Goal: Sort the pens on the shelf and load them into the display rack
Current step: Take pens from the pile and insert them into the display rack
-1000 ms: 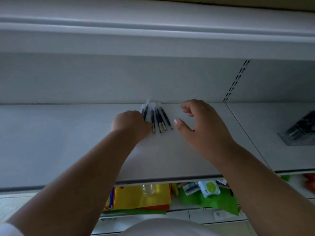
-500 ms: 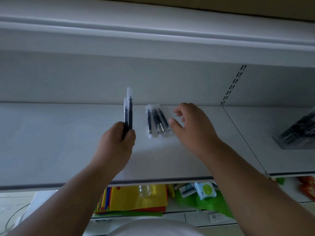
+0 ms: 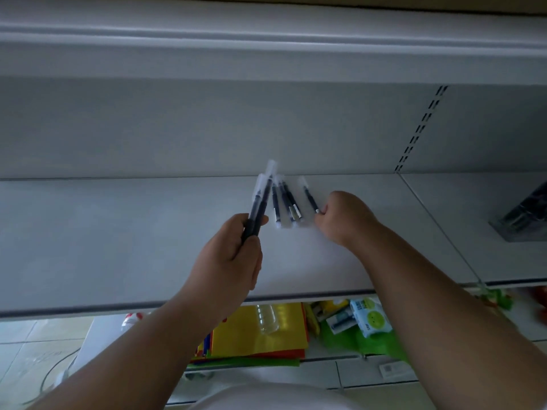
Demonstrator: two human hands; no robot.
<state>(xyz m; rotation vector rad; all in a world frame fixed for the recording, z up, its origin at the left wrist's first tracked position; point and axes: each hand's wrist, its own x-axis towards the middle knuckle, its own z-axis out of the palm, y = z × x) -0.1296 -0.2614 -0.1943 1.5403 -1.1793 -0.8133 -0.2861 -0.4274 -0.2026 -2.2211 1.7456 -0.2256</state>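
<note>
Left hand: the left hand (image 3: pixel 228 258) gripped two wrapped pens (image 3: pixel 260 199) by their lower ends, fingers curled round them, tips pointing toward 12 o'clock. Half a second before it held the same pair more upright and further left; now the pair leaned toward 1 o'clock, close beside the loose pens.
Right hand: the right hand (image 3: pixel 344 217) had closed from a loose hover into a pinch on the lower end of a single pen (image 3: pixel 310 199), drawn off to 3 o'clock of the group.
Pens on the shelf: three pens (image 3: pixel 284 204) lay together on the white shelf (image 3: pixel 118 232), between the two hands, where four had lain a second before.
Display rack: a dark rack (image 3: pixel 524 214) sat at 3 o'clock on the next shelf section, well apart; its contents were too blurred to tell.
Meaning: the sorting looked under way, pens being collected one by one; none seemed loaded yet, and three were left to gather.
</note>
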